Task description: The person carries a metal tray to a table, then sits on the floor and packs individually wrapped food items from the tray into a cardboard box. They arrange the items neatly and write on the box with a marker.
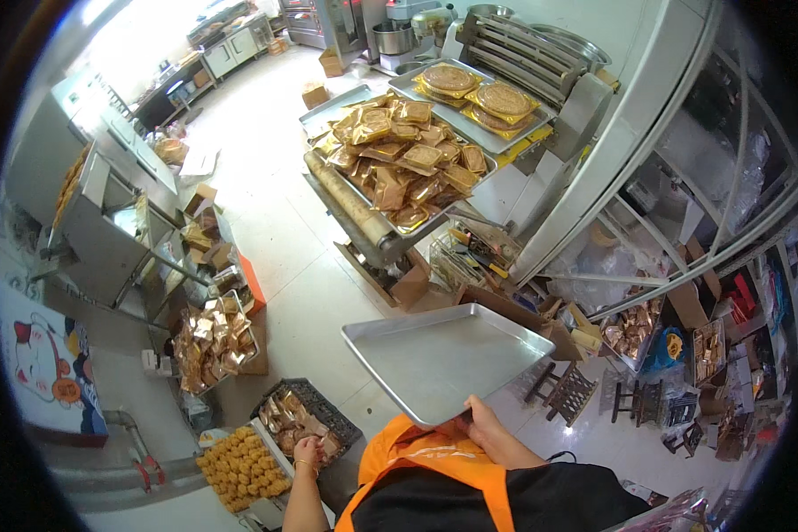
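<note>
My right hand (pixel 486 427) grips the near edge of an empty metal baking tray (pixel 443 359), held tilted in front of my orange apron (pixel 417 448). Lower left, my left hand (pixel 308 451) reaches over a black plastic crate (pixel 328 403) of gold-wrapped pastry packs (pixel 288 414). Its fingers look drawn together at the packs; what they hold, if anything, is too small to make out. Beside that hand lies a tray of golden-brown, unwrapped pastries (pixel 242 467).
Ahead stands a roller machine (pixel 350 199) bearing a tray heaped with wrapped pastries (pixel 408 146). Large round pastries (pixel 501 99) lie on another tray behind. More wrapped packs (pixel 211 341) fill a tray at left. Metal-framed shelving (pixel 674 275) and dark plastic stools (pixel 569 390) are at right.
</note>
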Demonstrator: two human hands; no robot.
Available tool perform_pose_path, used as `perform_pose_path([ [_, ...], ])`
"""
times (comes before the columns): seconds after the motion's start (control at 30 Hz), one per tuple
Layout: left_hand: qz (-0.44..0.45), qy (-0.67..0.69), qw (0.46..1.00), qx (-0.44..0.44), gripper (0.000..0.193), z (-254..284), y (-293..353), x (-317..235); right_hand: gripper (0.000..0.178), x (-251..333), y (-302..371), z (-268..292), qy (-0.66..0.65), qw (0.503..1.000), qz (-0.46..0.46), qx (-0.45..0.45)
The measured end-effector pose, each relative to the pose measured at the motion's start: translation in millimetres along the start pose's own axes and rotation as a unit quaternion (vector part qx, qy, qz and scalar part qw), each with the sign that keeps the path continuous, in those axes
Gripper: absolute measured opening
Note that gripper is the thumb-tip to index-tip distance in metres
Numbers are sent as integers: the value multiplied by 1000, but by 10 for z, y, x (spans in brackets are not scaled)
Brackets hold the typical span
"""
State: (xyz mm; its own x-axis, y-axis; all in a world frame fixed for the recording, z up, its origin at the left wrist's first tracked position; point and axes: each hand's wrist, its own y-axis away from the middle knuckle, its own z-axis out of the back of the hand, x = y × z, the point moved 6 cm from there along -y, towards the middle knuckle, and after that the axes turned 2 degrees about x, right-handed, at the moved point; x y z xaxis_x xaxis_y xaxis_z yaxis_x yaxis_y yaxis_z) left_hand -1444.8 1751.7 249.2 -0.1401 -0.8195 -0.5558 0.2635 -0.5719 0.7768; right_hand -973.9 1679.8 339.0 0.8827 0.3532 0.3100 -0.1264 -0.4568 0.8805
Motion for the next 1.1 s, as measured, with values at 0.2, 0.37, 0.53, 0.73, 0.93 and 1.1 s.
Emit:
perform_pose_path([
  [0.2,-162,-247,948,119,23,-667,-338,-467,16,241,-994,-860,-159,984,33,-72],
  [0.37,-201,-409,887,71,28,-1104,-296,-1547,20,525,-1689,-780,-218,960,106,-142],
  [0.53,88,-108,982,125,19,-969,-997,-1663,24,844,-1820,-581,-217,950,140,-177],
  [0.73,21,-424,882,203,32,-1387,-1540,-2008,27,935,-1684,-254,-248,930,142,-231],
  [0.93,-136,-387,873,263,31,-2050,-1658,-2441,21,751,-1712,-305,-260,940,125,-182],
  [1.1,-133,-324,896,274,32,-2323,-1408,-2810,16,769,-1602,-791,-230,957,70,-164],
])
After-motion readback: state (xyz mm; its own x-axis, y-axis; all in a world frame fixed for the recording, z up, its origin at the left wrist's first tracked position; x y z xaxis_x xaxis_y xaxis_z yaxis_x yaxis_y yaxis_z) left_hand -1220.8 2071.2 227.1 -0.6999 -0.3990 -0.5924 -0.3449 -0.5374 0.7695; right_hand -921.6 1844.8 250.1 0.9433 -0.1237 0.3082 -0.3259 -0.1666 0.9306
